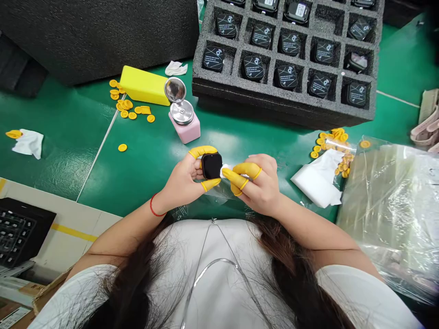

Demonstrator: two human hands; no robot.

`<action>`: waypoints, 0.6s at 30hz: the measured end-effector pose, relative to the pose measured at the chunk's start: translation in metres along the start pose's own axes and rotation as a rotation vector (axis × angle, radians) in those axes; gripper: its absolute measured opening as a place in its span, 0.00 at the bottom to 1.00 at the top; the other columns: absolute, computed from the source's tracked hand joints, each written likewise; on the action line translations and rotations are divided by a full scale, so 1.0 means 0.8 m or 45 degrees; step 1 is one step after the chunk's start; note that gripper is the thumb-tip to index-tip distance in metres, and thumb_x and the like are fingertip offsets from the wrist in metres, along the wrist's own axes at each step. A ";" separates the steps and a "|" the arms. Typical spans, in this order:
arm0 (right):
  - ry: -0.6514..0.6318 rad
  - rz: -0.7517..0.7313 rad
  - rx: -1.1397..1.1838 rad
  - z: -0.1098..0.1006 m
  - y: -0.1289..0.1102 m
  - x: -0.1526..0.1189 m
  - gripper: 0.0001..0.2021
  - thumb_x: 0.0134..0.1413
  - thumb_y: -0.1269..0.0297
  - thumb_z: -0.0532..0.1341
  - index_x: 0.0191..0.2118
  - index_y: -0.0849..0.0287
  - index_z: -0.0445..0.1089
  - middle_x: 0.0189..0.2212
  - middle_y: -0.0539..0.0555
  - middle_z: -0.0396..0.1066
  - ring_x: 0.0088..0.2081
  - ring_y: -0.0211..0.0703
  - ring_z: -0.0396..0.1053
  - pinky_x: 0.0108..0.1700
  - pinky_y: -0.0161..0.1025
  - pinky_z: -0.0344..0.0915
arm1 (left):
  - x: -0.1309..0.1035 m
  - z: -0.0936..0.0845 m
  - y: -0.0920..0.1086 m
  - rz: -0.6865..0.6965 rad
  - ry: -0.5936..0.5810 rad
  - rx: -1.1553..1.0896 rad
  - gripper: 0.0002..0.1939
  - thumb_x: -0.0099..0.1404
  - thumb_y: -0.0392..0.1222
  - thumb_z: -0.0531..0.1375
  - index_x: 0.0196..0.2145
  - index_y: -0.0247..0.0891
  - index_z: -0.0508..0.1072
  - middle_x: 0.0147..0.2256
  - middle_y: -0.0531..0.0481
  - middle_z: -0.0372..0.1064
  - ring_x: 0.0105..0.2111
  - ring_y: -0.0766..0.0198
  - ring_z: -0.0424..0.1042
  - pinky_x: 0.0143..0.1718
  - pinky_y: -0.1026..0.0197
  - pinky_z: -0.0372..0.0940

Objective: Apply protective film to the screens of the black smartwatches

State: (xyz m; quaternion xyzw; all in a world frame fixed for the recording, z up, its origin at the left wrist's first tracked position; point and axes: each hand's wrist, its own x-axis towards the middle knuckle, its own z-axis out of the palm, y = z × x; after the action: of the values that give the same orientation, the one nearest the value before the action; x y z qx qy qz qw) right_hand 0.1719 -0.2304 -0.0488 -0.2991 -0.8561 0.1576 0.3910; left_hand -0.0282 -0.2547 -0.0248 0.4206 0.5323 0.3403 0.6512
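My left hand (187,176), with yellow finger cots on the thumb and a finger, grips a small black smartwatch body (211,165) by its edges. Its glossy dark face points up at me. In my right hand (259,183), also wearing yellow finger cots, a small white wipe (226,170) is pinched. The wipe touches or nearly touches the right edge of the watch body. Just beyond my hands stands a pink solvent dispenser (185,130) with a metal top (182,112), its round lid flipped up.
A grey foam tray (291,103) holds several black devices at the back. Left of it lie a yellow block (146,86) and loose yellow finger cots (125,105). White wipes (318,178) and a clear plastic bag (387,205) lie at right. A used wipe (29,144) is far left.
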 end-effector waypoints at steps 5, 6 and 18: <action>-0.063 -0.023 0.070 -0.004 -0.008 -0.004 0.06 0.59 0.73 0.58 0.41 0.62 0.68 0.34 0.56 0.69 0.40 0.46 0.62 0.45 0.46 0.62 | 0.003 -0.001 0.002 0.010 0.058 -0.035 0.31 0.51 0.28 0.69 0.49 0.37 0.62 0.34 0.54 0.73 0.32 0.73 0.76 0.34 0.77 0.69; -0.054 -0.008 0.094 -0.008 -0.006 -0.003 0.06 0.58 0.73 0.58 0.42 0.61 0.68 0.33 0.56 0.69 0.39 0.46 0.62 0.44 0.46 0.62 | 0.003 -0.001 0.004 -0.001 0.074 -0.044 0.31 0.51 0.28 0.69 0.50 0.37 0.62 0.34 0.54 0.73 0.32 0.73 0.75 0.34 0.76 0.70; -0.349 0.199 0.173 -0.046 -0.011 0.015 0.09 0.62 0.70 0.58 0.48 0.63 0.68 0.47 0.61 0.71 0.48 0.49 0.66 0.49 0.48 0.64 | 0.008 -0.004 0.000 0.333 0.009 -0.248 0.28 0.59 0.35 0.67 0.52 0.41 0.58 0.39 0.50 0.74 0.38 0.62 0.78 0.40 0.61 0.74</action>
State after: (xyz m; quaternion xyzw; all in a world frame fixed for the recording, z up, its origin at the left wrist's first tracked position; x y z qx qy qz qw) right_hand 0.1901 -0.2283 -0.0140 -0.3134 -0.8629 0.2843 0.2765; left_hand -0.0300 -0.2482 -0.0275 0.4201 0.4397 0.4737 0.6370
